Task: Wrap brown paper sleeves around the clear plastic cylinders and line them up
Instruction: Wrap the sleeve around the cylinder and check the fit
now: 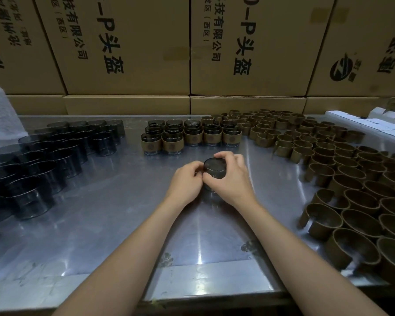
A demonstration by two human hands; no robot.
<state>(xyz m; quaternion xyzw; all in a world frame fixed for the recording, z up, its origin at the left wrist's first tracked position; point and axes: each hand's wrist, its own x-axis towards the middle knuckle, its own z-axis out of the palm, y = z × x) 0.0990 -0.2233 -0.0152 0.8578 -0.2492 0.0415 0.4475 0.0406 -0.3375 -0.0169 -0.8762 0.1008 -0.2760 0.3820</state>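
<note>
Far left: bare clear plastic cylinders (43, 160) stand clustered on the shiny metal desk (114, 224). Centre back: rows of cylinders already wearing brown paper sleeves (192, 135). In front of them, left hand (186, 181) and right hand (232, 179) meet around one dark-looking clear cylinder (214, 168); it sits upright between both grips, fingers curled on its sides, rim showing above them. Whether a sleeve is on it cannot be told. Right: loose curled brown sleeves (328, 169) spread across the desk. Behind: printed cardboard boxes (128, 46).
</note>
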